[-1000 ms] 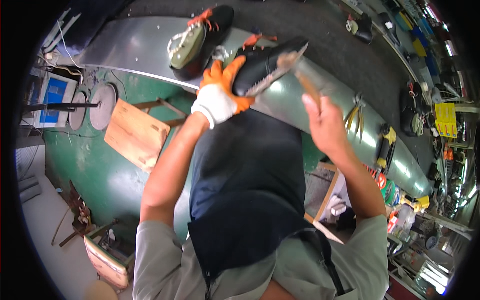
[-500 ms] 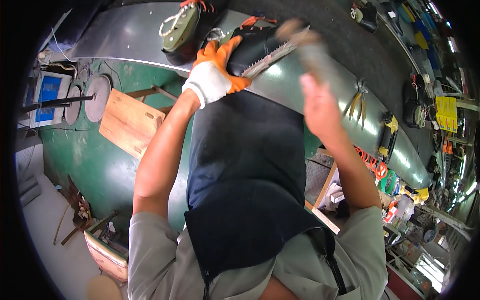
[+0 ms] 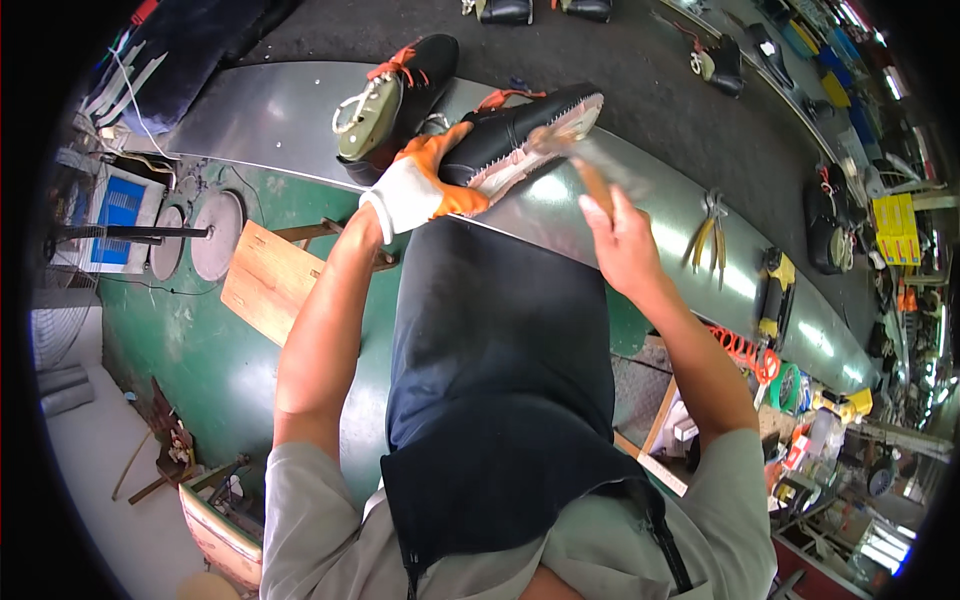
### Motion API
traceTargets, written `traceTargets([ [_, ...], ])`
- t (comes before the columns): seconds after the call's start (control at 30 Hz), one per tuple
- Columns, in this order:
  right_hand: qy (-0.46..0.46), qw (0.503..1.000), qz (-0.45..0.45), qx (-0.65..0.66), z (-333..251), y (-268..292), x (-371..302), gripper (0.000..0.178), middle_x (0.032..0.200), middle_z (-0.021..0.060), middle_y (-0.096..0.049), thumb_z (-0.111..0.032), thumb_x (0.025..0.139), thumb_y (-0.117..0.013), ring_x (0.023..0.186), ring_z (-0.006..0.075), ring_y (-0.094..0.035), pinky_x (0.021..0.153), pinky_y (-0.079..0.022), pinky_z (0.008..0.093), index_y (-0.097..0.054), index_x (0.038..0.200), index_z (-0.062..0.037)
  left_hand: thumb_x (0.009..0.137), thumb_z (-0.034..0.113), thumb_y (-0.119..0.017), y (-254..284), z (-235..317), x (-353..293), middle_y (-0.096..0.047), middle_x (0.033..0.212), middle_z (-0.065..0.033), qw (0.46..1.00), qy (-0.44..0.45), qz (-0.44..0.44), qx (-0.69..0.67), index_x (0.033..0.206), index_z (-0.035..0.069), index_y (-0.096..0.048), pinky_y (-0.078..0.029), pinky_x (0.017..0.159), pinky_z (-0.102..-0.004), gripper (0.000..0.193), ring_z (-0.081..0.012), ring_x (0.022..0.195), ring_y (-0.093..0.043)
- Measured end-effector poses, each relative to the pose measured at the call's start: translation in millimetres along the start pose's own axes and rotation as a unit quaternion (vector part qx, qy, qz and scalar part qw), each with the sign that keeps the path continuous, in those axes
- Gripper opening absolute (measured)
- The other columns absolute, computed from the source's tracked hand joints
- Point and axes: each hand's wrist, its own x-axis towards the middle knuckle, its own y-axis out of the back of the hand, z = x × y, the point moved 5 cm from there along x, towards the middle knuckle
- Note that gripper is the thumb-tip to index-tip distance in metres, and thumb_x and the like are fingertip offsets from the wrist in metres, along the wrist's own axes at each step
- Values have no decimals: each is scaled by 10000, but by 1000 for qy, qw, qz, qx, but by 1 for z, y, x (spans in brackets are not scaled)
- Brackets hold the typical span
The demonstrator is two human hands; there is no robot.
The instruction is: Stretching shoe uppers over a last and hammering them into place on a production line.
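Observation:
My left hand (image 3: 418,187), in a white and orange work glove, is closed on the heel end of a black shoe upper (image 3: 495,132) lying on its side at the bench edge. The shoe's pale underside, with a jagged gathered rim, faces right toward me. In my bare right hand (image 3: 628,245) is a hammer (image 3: 593,184) with a wooden handle. Its motion-blurred head is at the shoe's underside; whether it touches cannot be made out. A second black shoe (image 3: 432,72), with orange laces and an olive-green piece at its heel end, stands just left of my gloved hand.
The metal-topped bench (image 3: 290,105) curves across in front of me. Right of the hammer lie pliers (image 3: 712,235) and a yellow-black tool (image 3: 775,290). A wooden stool (image 3: 268,280) stands on the green floor at left. More shoes (image 3: 722,65) sit farther back.
The hammer has come down from above the shoe's toe, to its underside. The shoe appears turned, showing more of its underside. The whole view has shifted slightly, with more of the bench's far side showing.

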Motion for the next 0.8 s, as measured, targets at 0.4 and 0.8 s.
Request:
traceTargets([
  [0.4, -193, 952, 108, 213, 22, -11, -12, 323, 694, -17, -537, -344, 1064, -568, 611, 81, -507, 555, -419, 301, -583, 998, -28, 647, 412, -901, 17, 3, 4, -627, 1338, -191, 997, -13, -4, -74, 1515, -73, -414, -444, 1049, -302, 1107, -196, 1222, -594],
  [0.8, -268, 930, -72, -243, 46, 53, -42, 297, 923, 244, -709, -279, 1008, -579, 833, 466, -686, 744, -527, 557, -601, 1166, -29, 567, 422, -893, -30, 8, -18, -512, 1410, -279, 981, -22, 123, 152, 1560, 77, -381, -477, 1047, -427, 1169, -374, 1277, -540],
])
